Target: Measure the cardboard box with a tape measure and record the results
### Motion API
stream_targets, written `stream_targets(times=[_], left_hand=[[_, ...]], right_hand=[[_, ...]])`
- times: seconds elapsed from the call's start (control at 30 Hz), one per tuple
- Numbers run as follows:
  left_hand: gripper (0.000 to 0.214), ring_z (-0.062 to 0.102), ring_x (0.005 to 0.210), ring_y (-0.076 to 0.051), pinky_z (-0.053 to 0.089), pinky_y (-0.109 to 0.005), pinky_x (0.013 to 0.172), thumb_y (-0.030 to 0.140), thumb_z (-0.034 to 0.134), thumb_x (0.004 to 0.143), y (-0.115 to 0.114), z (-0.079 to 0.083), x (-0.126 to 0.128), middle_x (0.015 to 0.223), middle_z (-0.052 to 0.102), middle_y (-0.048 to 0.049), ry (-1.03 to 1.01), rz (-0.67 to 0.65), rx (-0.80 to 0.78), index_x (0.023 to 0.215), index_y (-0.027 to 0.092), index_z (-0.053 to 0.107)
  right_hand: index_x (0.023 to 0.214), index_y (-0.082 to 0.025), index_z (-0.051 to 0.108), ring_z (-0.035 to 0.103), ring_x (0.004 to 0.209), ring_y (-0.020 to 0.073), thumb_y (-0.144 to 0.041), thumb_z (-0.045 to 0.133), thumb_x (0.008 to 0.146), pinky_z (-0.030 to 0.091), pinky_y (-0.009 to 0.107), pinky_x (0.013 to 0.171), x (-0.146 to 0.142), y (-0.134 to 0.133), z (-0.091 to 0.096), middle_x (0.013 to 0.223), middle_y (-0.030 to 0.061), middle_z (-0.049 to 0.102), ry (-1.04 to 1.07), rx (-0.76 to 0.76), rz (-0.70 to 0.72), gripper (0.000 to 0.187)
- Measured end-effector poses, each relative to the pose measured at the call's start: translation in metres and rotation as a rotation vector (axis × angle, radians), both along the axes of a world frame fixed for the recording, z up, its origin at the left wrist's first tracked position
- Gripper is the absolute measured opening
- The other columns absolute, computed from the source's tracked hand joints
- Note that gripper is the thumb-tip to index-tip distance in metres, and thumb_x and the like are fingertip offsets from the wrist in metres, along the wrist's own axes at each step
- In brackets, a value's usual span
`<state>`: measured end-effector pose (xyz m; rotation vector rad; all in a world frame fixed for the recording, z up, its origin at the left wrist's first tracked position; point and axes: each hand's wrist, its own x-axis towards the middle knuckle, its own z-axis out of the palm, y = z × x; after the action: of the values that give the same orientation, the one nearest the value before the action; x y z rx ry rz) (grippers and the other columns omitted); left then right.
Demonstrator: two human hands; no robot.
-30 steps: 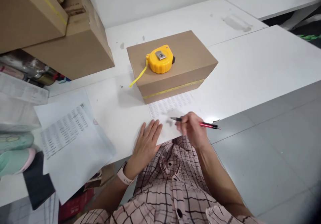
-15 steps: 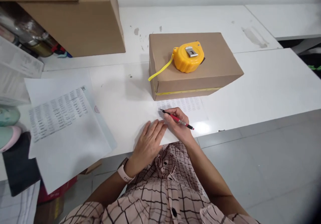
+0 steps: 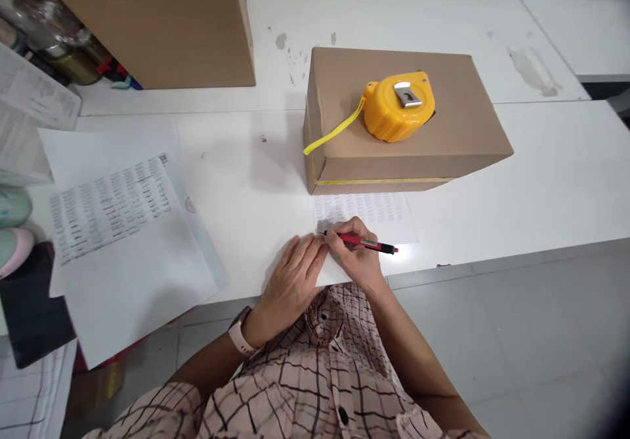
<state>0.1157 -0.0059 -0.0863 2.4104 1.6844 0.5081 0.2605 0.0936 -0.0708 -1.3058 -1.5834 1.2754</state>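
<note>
A red and black pen point(image 3: 367, 242) is gripped in my right hand point(image 3: 358, 255), its tip down at the left part of a printed sheet point(image 3: 388, 210). My left hand point(image 3: 294, 278) lies flat beside it, fingers stretched out, at the sheet's lower left. Behind the sheet stands a closed cardboard box point(image 3: 453, 107), covering the sheet's far edge. On top of the box rests a yellow tape measure point(image 3: 399, 107) with a metal clip and a yellow strap. A yellow tape band point(image 3: 384, 181) runs along the box's front face.
More printed papers point(image 3: 132, 262) lie at the left on the white table point(image 3: 236, 216), near a black flat item point(image 3: 34, 314). A large cardboard box point(image 3: 197, 32) and bottles point(image 3: 63, 52) stand at the back left. The table's front edge is close to my body.
The pen tip has moved down the sheet, and the pen now lies at a flatter angle. The camera view has shifted slightly. My left hand remains flat.
</note>
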Motion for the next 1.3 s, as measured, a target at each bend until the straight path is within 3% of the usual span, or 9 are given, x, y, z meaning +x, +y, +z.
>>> stream_targets(times=[0.27, 0.87, 1.3], left_hand=[[0.071, 0.040, 0.147, -0.033, 0.027, -0.053, 0.124, 0.049, 0.034, 0.106, 0.000, -0.002, 0.000, 0.155, 0.048, -0.0186, -0.007, 0.000, -0.025, 0.162, 0.009, 0.016], [0.064, 0.040, 0.147, -0.034, 0.024, -0.051, 0.126, 0.043, 0.036, 0.106, 0.001, -0.002, 0.000, 0.153, 0.050, -0.0198, 0.043, -0.009, -0.002, 0.155, 0.003, 0.031], [0.064, 0.040, 0.147, -0.032, 0.025, -0.050, 0.126, 0.047, 0.028, 0.107, 0.001, 0.000, -0.001, 0.154, 0.049, -0.0189, 0.076, -0.004, 0.002, 0.153, 0.003, 0.034]], right_hand=[[0.068, -0.025, 0.048, 0.041, 0.054, 0.0117, -0.033, 0.068, 0.087, 0.035, 0.028, 0.051, 0.001, 0.000, -0.004, 0.059, -0.0050, 0.047, -0.004, 0.031, 0.016, 0.028], [0.069, -0.024, 0.047, 0.038, 0.055, 0.0105, -0.029, 0.065, 0.089, 0.032, 0.028, 0.053, 0.002, -0.001, -0.009, 0.060, -0.0061, 0.046, 0.009, 0.029, 0.028, 0.027], [0.071, -0.023, 0.046, 0.040, 0.056, 0.0101, -0.029, 0.064, 0.089, 0.034, 0.027, 0.054, 0.003, 0.000, -0.011, 0.061, -0.0063, 0.048, -0.013, 0.033, 0.012, 0.026]])
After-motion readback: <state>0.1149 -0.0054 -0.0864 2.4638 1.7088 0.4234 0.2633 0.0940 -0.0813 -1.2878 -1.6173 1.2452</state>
